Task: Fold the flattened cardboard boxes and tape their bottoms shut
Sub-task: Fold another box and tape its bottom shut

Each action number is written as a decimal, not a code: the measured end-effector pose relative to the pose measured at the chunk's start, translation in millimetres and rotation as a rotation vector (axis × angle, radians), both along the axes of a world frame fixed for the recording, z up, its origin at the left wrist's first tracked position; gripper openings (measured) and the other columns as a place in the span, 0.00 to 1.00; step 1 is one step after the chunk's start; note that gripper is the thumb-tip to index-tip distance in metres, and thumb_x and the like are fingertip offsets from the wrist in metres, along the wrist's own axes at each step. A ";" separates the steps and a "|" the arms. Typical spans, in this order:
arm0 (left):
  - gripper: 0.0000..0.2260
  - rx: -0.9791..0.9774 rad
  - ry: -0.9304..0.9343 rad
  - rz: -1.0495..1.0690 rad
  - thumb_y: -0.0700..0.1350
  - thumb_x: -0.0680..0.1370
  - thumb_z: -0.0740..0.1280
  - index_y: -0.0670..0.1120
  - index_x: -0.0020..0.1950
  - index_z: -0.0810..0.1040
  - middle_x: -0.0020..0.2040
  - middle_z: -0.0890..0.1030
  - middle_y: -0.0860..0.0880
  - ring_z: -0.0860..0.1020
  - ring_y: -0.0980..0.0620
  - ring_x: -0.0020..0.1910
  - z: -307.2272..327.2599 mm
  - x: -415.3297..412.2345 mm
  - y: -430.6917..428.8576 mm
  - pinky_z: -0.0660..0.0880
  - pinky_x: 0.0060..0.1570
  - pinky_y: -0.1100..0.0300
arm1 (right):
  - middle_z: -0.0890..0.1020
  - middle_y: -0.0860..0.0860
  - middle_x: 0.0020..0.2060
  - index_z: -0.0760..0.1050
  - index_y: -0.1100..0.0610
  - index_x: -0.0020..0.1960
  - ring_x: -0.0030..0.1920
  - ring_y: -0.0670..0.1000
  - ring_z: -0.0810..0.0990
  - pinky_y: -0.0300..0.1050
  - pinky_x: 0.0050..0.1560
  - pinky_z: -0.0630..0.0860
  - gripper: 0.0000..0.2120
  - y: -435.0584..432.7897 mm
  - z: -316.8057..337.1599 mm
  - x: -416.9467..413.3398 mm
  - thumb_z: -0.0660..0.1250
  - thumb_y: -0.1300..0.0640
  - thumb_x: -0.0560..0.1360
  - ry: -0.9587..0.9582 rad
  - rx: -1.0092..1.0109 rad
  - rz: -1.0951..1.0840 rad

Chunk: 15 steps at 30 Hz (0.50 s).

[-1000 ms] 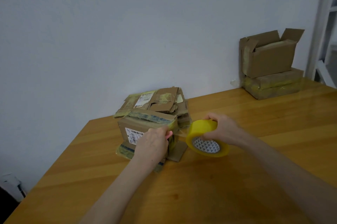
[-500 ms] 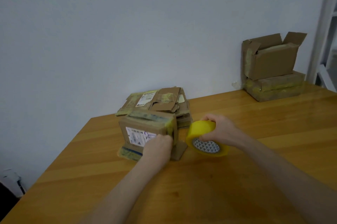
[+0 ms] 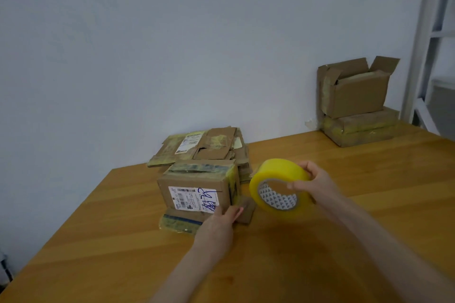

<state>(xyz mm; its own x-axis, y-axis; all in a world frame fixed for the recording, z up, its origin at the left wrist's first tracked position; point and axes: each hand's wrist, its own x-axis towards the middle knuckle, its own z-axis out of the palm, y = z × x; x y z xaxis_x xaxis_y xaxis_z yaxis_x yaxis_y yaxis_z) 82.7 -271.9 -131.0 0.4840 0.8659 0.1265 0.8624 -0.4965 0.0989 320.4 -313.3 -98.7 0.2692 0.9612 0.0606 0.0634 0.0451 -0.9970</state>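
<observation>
Head view: the taped box [image 3: 197,179] is being touched by the flat left hand [image 3: 216,226], the tape roll [image 3: 278,174] is being held in the right hand [image 3: 317,184] grip, the flattened stack [image 3: 204,145] not yet folded.

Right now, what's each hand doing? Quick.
Left hand: open, straight fingers touching the box at its lower corner.
Right hand: gripping the tape roll.

Dim, even light is seen; soft glare is thrown on the table [image 3: 369,204], edges are bent, and detail is slightly blurred.
</observation>
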 end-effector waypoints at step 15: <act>0.10 -0.406 -0.809 0.007 0.46 0.76 0.69 0.40 0.42 0.80 0.32 0.78 0.47 0.74 0.54 0.28 84.0 96.8 24.2 0.72 0.28 0.64 | 0.77 0.55 0.48 0.70 0.57 0.51 0.48 0.56 0.79 0.54 0.42 0.78 0.20 -37.2 1.2 29.1 0.76 0.67 0.64 -0.070 0.120 -0.065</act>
<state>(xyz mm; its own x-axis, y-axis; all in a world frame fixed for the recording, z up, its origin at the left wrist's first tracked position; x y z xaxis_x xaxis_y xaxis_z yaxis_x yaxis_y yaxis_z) 179.5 -247.7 -47.0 0.3743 0.9208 0.1101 0.4566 -0.2863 0.8423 349.5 -350.5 -97.5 0.3220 0.9265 0.1945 0.1388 0.1571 -0.9778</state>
